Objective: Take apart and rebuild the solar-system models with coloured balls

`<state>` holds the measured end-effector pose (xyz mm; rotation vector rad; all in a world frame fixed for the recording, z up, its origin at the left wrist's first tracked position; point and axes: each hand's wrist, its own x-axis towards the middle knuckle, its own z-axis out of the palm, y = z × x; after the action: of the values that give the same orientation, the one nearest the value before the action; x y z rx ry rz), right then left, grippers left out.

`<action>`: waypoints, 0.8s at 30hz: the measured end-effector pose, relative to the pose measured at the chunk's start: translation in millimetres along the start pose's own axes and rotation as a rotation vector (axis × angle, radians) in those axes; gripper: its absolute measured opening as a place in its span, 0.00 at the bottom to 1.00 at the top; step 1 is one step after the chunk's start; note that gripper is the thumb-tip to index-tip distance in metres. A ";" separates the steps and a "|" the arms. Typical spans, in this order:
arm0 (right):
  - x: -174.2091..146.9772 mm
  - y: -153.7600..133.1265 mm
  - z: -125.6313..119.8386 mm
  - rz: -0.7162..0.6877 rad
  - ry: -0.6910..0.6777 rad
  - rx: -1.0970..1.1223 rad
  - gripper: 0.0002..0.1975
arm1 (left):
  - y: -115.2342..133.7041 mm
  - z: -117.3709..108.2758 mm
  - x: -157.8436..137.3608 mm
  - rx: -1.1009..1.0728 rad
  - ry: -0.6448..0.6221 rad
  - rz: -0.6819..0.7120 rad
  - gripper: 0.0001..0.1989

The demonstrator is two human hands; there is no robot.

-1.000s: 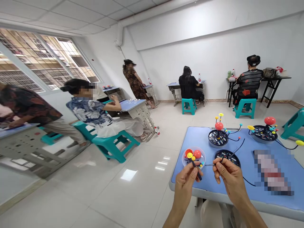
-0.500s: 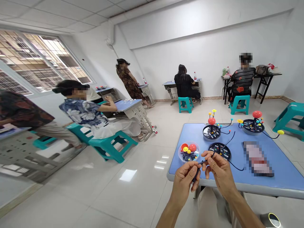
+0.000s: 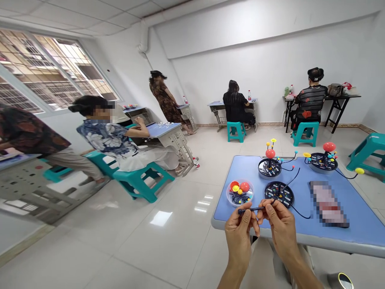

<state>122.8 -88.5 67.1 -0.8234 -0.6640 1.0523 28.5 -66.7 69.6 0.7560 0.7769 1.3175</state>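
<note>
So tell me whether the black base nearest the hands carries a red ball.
No, dark rods are all that extends from that black base.

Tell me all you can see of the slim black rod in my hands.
The slim black rod, apparently plastic, has a thicker knob at its left end and runs nearly level by the near edge of the blue tabletop. Left hand and right hand pinch it; the grip hides whether it is one piece.

No readable text, disc markings (image 3: 274,194) (perhaps labels), tiny
</note>
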 end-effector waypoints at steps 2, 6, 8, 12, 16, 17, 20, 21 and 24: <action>-0.5 -0.7 -0.1 0.013 0.010 -0.009 0.13 | -0.2 0.2 -0.2 0.014 0.022 0.013 0.19; 0.5 -1.1 -3.3 0.018 0.033 -0.034 0.14 | -0.6 -1.8 -0.6 0.067 -0.013 0.043 0.20; 1.2 -1.1 -5.2 0.016 0.031 -0.045 0.14 | -0.9 -2.8 -0.2 0.099 -0.020 0.062 0.19; 2.5 -3.1 -10.7 -0.011 0.069 -0.083 0.15 | 2.4 -3.5 3.6 0.093 0.023 0.081 0.18; 3.3 -7.5 -19.7 -0.057 0.157 -0.172 0.15 | 9.2 -3.5 7.9 0.024 0.052 0.078 0.18; 3.0 -8.8 -21.4 -0.069 0.159 -0.197 0.15 | 10.3 -3.4 8.6 0.012 0.056 0.073 0.18; 0.7 -12.2 -23.0 -0.106 0.142 -0.246 0.14 | 11.2 -2.3 9.6 -0.014 0.065 0.055 0.19; -0.3 -13.1 -22.4 -0.115 0.134 -0.254 0.13 | 10.8 -1.8 9.6 -0.019 0.066 0.048 0.19; -2.9 -15.0 -19.7 -0.119 0.105 -0.277 0.12 | 9.0 -0.1 8.9 -0.028 0.062 0.028 0.19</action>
<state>144.7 -100.2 68.8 -1.0582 -0.7700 0.8138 24.4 -56.9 76.6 0.7089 0.7977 1.3797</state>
